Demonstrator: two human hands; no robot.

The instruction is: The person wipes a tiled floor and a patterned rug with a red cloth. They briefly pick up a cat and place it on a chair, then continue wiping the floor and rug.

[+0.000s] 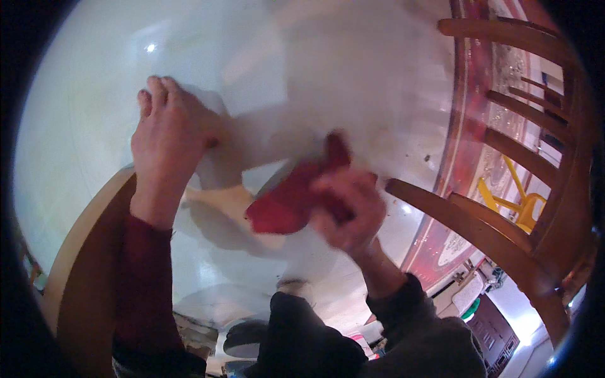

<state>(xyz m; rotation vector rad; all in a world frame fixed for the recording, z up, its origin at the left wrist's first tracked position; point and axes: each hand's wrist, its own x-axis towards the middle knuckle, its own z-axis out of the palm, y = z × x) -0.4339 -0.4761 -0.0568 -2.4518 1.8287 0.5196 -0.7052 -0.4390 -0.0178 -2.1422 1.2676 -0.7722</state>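
Observation:
My right hand (353,208) is closed round a red cloth (277,205), bunched in the fingers and slightly smeared by motion. One end of the cloth hangs out toward the left, and another bit sticks up beyond the fingers. It is against or just over a pale, glossy surface (353,82); contact is hard to tell. Farther left, my left hand (167,123) lies palm down on that surface with its fingers stretched out and nothing visible in it. A dark red sleeve covers the left forearm.
A wooden chair (491,233) with curved slats stands at the right, over a red patterned border (463,101). The curved wooden edge (88,233) of another piece of furniture rises beside my left forearm. Beyond the right chair's slats shows a yellow frame (513,201).

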